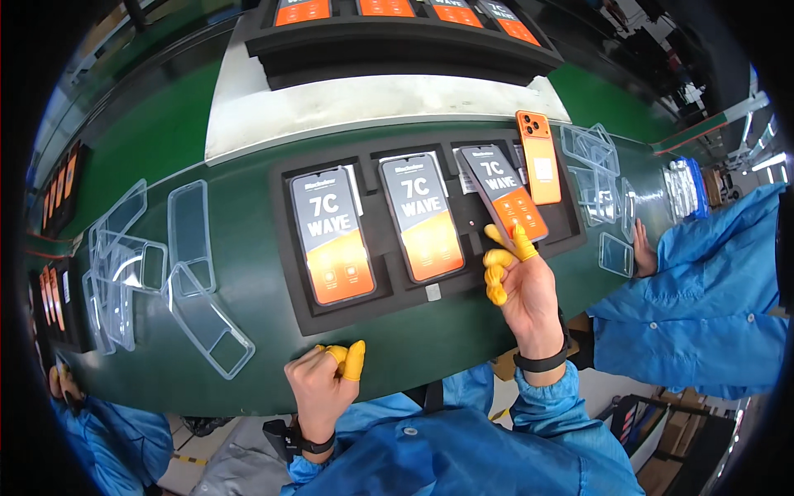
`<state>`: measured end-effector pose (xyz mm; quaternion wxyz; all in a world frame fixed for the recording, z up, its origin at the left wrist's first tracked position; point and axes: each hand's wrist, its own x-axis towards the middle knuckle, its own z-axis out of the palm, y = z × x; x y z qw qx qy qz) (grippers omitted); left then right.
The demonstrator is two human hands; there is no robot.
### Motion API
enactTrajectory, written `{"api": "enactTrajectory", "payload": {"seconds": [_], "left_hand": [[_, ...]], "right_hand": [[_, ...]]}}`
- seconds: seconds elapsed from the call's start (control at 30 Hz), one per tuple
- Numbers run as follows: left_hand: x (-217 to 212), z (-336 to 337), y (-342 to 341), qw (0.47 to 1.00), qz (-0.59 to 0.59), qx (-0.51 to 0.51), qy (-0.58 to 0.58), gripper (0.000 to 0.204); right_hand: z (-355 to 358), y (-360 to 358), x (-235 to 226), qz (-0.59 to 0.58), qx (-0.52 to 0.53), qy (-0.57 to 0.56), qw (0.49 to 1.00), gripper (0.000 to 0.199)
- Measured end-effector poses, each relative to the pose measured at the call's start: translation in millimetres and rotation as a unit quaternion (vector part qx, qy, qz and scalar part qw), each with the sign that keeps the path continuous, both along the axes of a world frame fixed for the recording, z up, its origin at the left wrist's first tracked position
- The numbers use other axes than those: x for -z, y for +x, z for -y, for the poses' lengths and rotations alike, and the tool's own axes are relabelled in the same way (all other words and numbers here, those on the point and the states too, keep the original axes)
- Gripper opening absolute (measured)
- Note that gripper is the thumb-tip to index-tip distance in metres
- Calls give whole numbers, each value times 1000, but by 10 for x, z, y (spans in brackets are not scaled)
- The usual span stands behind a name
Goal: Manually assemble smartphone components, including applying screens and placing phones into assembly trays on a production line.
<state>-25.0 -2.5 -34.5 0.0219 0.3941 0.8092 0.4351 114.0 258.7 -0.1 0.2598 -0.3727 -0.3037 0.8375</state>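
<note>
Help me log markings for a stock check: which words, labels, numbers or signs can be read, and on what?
I leave wording uncopied:
Left phone in the black tray: large white print, readable; tiny lower captions too small.
Middle phone: same.
Right phone: same.
White label on the orange phone: too small to read.
Phones at the top: print cut off.

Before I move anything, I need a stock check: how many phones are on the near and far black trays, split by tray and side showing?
Front-up phones, near tray: 3
Orange back-up phone, near tray: 1
Phones cut off by the top edge, front-up, far tray: 4
Total in view: 8
</note>
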Motion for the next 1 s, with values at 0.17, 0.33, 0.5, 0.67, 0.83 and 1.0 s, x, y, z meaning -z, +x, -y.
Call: {"api": "enactTrajectory", "payload": {"seconds": [0.17, 0.33, 0.5, 0.67, 0.83, 1.0], "left_hand": [[55, 35, -12, 1000, 1, 17, 2, 35], [-33, 19, 2, 999, 37, 9, -4, 35], [-50, -21, 15, 999, 40, 2, 1, 34], [42, -5, 19, 1000, 23, -14, 8, 33], [-13, 16, 63, 999, 28, -36, -5, 34], [46, -17, 64, 999, 21, -39, -7, 35]], "right_hand": [[-202, 129, -158, 88, -172, -5, 981, 67], [-571, 281, -354, 179, -360, 45, 914, 55], [-1082, 294, -533, 358, -152, 422, 819, 24], [-1739, 462, -255, 582, 22, 668, 463, 28], [-1677, 254, -1032, 510, -172, 421, 730, 43], [-1096, -307, -618, 490, -381, 248, 744, 84]]}}
